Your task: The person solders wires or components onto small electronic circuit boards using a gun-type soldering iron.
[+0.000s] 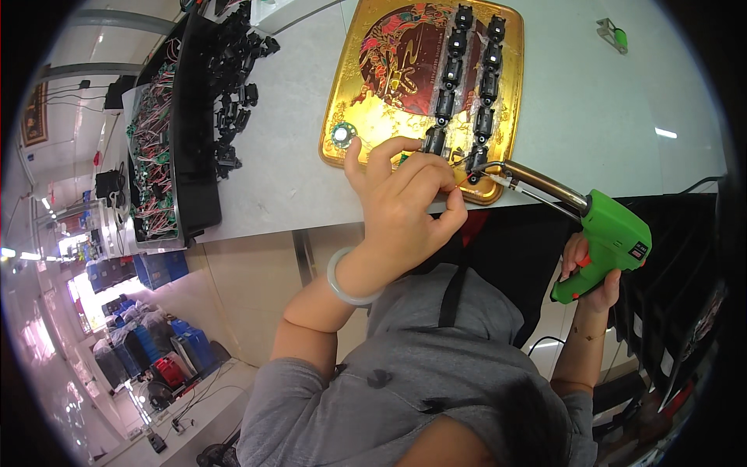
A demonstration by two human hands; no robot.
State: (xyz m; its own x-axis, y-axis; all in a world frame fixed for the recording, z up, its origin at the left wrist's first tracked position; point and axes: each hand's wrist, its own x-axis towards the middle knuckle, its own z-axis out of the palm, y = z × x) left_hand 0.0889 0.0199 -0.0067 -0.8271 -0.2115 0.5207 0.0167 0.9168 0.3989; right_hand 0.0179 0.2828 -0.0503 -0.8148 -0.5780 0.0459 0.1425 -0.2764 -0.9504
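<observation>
My left hand [401, 202] reaches over the near edge of a gold decorated tray [347, 86], thumb and forefinger pinched on a thin reddish wire [464, 184]. In my right hand [601, 289] is a green soldering gun [615, 232], gripped by its handle. Its hot tip meets the nearest black plastic housing [477, 158], where wire ends and tip crowd together; exact contact is hard to make out. Two rows of such small black housings [485, 121] stand on clear strips across the tray. A small round speaker-like disc [343, 135] lies by my left fingers.
At the left, a black bin [194, 148] holds many green circuit boards with red and white wires [156, 148]. Loose black housings [233, 109] are heaped beside it on the pale table [296, 156]. A small green-and-metal piece [613, 36] lies at the far right.
</observation>
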